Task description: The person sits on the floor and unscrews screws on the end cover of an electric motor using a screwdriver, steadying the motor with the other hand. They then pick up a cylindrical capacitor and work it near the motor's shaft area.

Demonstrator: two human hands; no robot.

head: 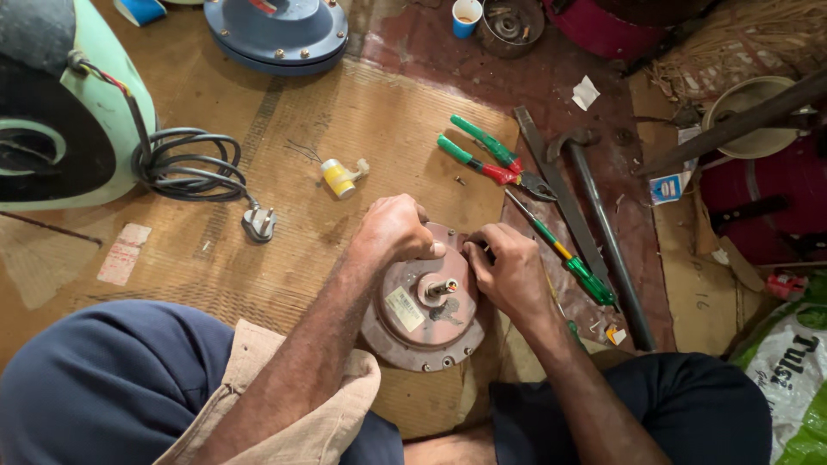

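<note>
- the round reddish motor housing (422, 323) lies flat on the woven floor mat (345, 129), between the person's knees, its short shaft (444, 287) pointing up toward the camera.
- both hands meet at its far rim: left hand (392, 231) on the upper left edge, right hand (510, 269) on the upper right, equally near.
- left fingers (424, 250) are curled tight over the rim, gripping it.
- right fingers (479, 251) are pinched narrow at the edge (what they pinch is hidden).
- forearms converge from below, wrists bent down.
</note>
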